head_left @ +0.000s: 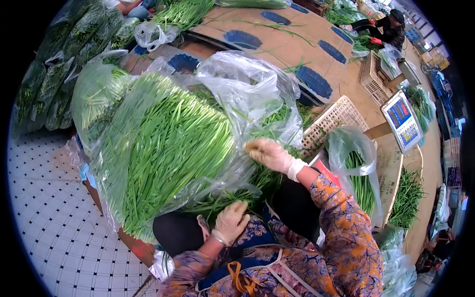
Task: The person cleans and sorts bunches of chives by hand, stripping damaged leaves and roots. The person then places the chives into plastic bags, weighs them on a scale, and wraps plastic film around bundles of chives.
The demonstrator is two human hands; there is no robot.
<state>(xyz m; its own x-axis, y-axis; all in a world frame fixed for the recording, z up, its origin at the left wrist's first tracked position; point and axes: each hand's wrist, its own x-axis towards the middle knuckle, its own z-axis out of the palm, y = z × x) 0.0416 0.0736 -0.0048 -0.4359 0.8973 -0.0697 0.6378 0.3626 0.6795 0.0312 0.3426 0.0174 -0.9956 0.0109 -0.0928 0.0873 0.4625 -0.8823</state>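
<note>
A large clear plastic bag (237, 74) lies open in front of me, spread around a thick bundle of garlic chives (173, 133). My right hand (271, 154), in a pale glove, is at the bag's right side with its fingers closed on the plastic. Low in the middle, close to my lap, my left hand (231, 223) wears a similar glove. Its fingers are curled against loose green stalks (222, 200) at the bag's near edge; what they hold, if anything, is hidden.
To the right stand a plastic crate (341, 119), a bagged bunch of chives (358, 183) and a scale display (402, 121). Stacked bags of greens (54, 84) fill the upper left. Tiled floor (64, 208) lies at left. A person (388, 32) with red gloves sits far right.
</note>
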